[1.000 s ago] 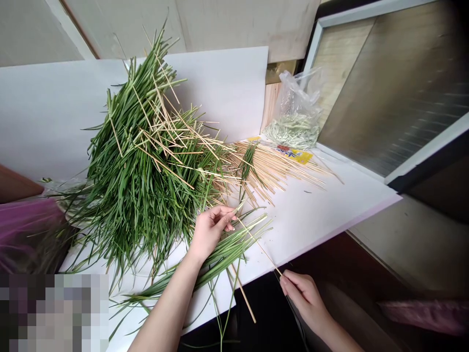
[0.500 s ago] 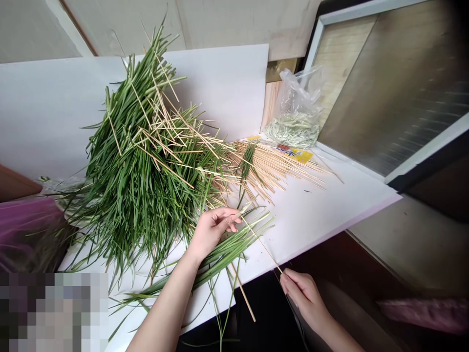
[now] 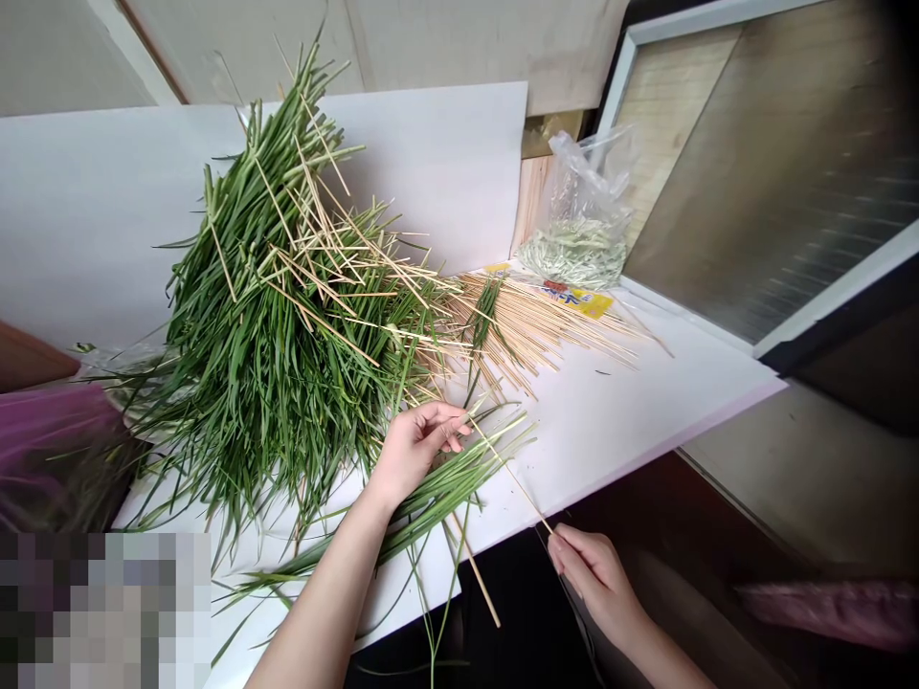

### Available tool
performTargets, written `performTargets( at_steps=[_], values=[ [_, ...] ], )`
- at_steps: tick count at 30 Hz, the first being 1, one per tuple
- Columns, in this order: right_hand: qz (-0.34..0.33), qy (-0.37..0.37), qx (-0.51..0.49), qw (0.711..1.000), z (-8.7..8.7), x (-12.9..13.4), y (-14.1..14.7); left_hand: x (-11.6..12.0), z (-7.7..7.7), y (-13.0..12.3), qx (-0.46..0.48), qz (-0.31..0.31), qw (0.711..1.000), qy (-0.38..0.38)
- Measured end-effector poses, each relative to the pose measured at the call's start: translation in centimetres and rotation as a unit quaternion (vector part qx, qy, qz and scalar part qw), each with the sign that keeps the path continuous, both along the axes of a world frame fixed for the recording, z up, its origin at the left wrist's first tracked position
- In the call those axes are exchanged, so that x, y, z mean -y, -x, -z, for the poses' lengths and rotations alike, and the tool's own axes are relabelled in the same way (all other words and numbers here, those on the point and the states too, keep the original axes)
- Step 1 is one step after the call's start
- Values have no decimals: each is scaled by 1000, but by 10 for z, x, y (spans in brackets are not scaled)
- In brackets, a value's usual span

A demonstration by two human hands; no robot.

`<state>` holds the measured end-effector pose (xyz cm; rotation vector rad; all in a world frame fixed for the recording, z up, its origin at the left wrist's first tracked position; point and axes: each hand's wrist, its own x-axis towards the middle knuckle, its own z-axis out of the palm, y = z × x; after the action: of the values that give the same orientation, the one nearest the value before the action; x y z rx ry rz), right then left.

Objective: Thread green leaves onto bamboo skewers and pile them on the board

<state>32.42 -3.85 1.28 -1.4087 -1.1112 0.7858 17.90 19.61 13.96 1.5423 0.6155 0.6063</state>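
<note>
The left hand (image 3: 420, 450) hangs over a loose sheaf of long green leaf blades (image 3: 445, 488) lying on the white counter (image 3: 632, 426), its fingers (image 3: 449, 431) half curled near the far end of a thin bamboo skewer (image 3: 513, 478); whether they grip the skewer, the blades or both cannot be told from this view. The right hand (image 3: 593, 574) is closed in a fingertip pinch on the skewer's near end, just past the counter's edge. The blades look light, soft and limp, likely to droop and slide over one another, so they would probably handle best gathered into a bunch and held low on the stems rather than by the floppy tips. The skewer should be light and stiff, though thin enough to flex or snap, and is probably held most securely by pinching it close to one end. Beyond the hands, a big heap of the same narrow, glossy, dark green blades (image 3: 265, 354) spreads across the counter, pale skewers poking through it at all angles. A fan of more skewers (image 3: 538, 330) lies beside the heap, partly over a yellow printed packet (image 3: 574, 299). One loose skewer (image 3: 478, 584) juts past the counter's edge below the sheaf, and a clear plastic bag (image 3: 578, 215) of pale green leaves stands in the far corner.
</note>
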Motion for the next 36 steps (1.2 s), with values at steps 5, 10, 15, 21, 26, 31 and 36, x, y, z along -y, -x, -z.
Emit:
performTargets(
  at_steps=[5,10,15,21,26,31,36],
  values=[
    [-7,7,2,1000,-10,-1,0,0,0,0,-6,1,1000,-8],
    [-8,6,0,1000,-7,-2,-2,1,-1,0,-10,3,1000,-16],
    [-8,-4,2,1000,2,-1,-1,2,0,0,-10,-2,999,-31],
    [-1,-4,2,1000,4,1,-1,3,-1,-1,-13,-2,999,-48],
    [1,-2,-3,1000,3,0,0,4,-3,-2,-19,-5,999,-29],
    [6,4,-3,1000,2,0,-1,5,-5,-2,-22,-20,999,-20],
    [8,7,2,1000,2,0,-1,6,-7,-1,-30,2,999,-41]
  ],
)
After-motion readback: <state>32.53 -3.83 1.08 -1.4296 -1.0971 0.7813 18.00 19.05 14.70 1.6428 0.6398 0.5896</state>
